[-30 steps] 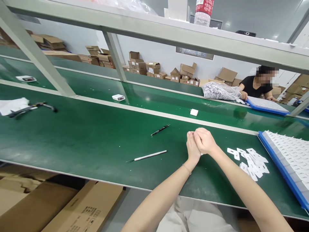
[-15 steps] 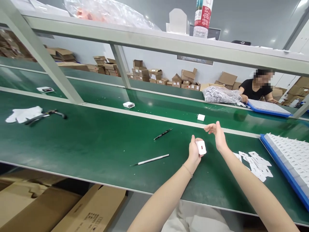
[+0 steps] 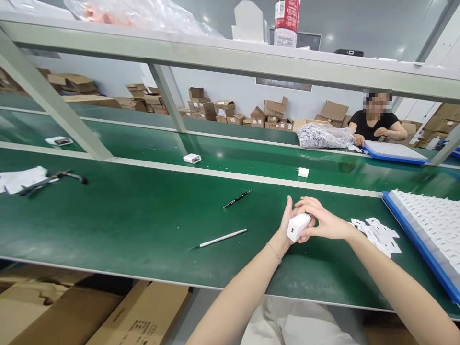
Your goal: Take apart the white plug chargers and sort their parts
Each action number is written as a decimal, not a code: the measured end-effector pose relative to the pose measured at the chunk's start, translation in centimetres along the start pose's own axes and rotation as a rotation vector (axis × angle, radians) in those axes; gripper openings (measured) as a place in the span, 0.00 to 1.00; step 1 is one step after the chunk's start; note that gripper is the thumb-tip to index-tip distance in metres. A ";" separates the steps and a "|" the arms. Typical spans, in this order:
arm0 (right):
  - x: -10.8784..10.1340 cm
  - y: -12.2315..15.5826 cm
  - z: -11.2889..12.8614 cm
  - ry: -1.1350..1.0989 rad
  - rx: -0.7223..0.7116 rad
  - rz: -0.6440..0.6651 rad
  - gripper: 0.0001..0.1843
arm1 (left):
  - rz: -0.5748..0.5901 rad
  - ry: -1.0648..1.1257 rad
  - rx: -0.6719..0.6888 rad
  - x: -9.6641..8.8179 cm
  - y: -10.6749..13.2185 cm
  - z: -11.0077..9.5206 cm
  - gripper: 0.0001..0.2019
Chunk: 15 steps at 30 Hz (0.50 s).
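A small white charger block [image 3: 296, 226] with a red port on its end is held above the green belt [image 3: 125, 211]. My left hand [image 3: 285, 225] cups it from the left and behind, fingers closed on it. My right hand [image 3: 318, 221] lies over its right side with the fingers curled on top of it. A heap of small white flat pieces [image 3: 377, 233] lies on the belt just right of my hands, beside a blue tray [image 3: 427, 225] filled with white parts.
A white-handled tool [image 3: 220, 238] and a black pen-like tool [image 3: 237, 198] lie left of my hands. Two more white chargers [image 3: 303, 172] [image 3: 191, 158] sit on the far belt lane. Pliers and a white glove [image 3: 21, 177] lie far left. Across the line a person [image 3: 375, 125] works at another blue tray. Cardboard boxes [image 3: 136, 316] stand under the table.
My right hand, lifted away half a second ago, has come back onto the charger. The charger has turned so its red port end faces me.
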State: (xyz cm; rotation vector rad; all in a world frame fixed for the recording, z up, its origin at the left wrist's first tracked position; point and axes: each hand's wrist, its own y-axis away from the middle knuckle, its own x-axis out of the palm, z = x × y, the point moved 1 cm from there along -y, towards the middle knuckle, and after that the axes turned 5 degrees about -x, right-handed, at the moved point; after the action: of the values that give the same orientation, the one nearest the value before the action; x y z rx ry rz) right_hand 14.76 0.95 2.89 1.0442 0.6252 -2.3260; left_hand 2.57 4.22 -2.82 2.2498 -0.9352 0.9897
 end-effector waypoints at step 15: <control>-5.3 8.3 3.2 0.311 0.025 -0.291 0.11 | -0.364 -0.077 0.520 9.7 -3.7 0.8 0.22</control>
State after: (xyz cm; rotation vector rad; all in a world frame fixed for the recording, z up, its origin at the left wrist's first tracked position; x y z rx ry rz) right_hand 21.19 -5.89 7.27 1.4244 0.9224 -2.4371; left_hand 10.53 2.32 3.63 2.7675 -0.2842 1.0672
